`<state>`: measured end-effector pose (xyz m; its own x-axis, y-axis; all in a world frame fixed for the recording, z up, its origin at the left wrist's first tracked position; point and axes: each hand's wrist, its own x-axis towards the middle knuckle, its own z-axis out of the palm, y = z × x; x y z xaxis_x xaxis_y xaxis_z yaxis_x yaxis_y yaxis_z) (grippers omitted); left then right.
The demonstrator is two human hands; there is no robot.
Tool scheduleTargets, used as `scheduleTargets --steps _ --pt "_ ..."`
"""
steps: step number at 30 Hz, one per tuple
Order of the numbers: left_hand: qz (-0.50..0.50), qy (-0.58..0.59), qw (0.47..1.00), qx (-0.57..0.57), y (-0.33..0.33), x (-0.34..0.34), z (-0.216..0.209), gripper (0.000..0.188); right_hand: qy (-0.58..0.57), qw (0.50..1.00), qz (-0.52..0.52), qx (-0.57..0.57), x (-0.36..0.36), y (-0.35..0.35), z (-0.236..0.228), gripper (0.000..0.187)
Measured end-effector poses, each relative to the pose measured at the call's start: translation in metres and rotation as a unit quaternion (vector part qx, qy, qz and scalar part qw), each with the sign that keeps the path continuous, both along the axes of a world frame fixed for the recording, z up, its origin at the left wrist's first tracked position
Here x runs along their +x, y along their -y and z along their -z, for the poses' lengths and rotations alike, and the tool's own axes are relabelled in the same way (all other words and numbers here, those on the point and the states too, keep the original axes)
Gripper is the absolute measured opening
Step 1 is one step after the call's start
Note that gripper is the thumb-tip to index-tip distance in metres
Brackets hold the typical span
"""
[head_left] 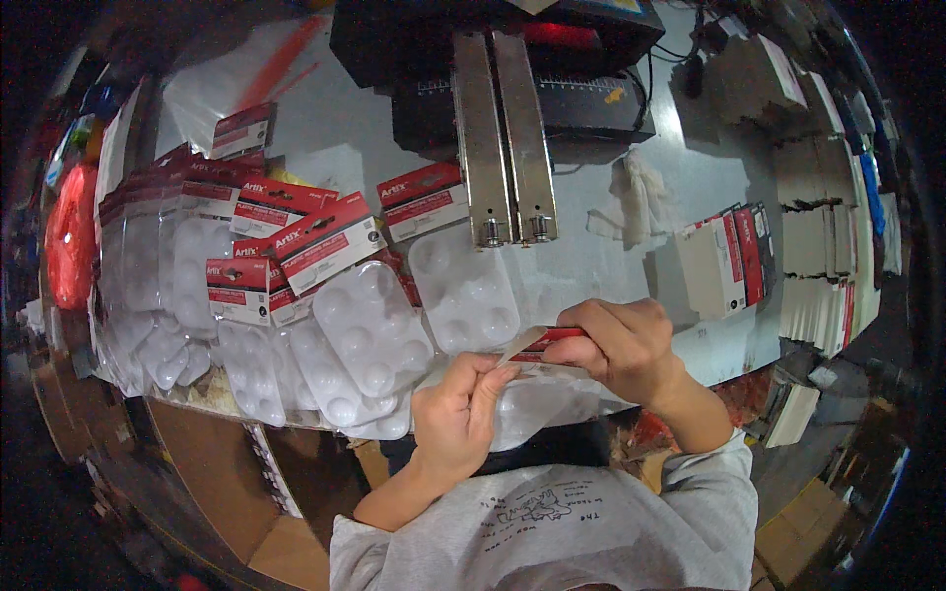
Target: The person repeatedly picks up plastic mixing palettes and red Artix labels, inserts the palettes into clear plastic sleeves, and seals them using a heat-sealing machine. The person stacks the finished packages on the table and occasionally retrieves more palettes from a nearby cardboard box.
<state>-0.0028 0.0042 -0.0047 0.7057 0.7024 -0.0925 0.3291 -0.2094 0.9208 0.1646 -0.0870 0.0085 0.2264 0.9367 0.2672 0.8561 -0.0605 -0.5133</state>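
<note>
My left hand (458, 409) is closed, thumb and fingers pinching the near-left end of a folded red and white header card (544, 341). My right hand (626, 350) is closed round the card's other end. Below the card hangs a white plastic paint palette (537, 412) in a clear bag, close to my body at the table's front edge. Whether the bag's top lies inside the fold is hidden by my fingers. Left of my hands lie finished-looking packs: a bagged white palette (370, 325) and another bagged palette (463, 286), both under red and white cards.
A black machine (394, 59) with two long metal rails (503, 138) reaches toward me from the back. At right stand a small stack of header cards (724, 258) and taller card stacks (818, 246). A crumpled whitish scrap (639, 197) lies between. Cardboard boxes (212, 483) sit below the table.
</note>
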Motion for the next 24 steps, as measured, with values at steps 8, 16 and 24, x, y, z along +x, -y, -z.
scheduleTargets --steps 8,16,24 --pt "0.028 0.054 0.997 -0.045 -0.006 -0.004 0.006 0.007 -0.211 0.974 -0.029 -0.079 0.01 0.001 0.001 0.018" --pt "-0.17 0.08 0.978 -0.088 -0.011 -0.005 0.025 0.017 -0.589 0.757 0.165 -0.228 0.002 0.024 0.01 0.027" --pt "-0.159 0.085 0.982 -0.055 -0.011 -0.002 0.019 0.019 -0.627 0.743 0.17 -0.162 -0.004 0.023 0.006 0.023"
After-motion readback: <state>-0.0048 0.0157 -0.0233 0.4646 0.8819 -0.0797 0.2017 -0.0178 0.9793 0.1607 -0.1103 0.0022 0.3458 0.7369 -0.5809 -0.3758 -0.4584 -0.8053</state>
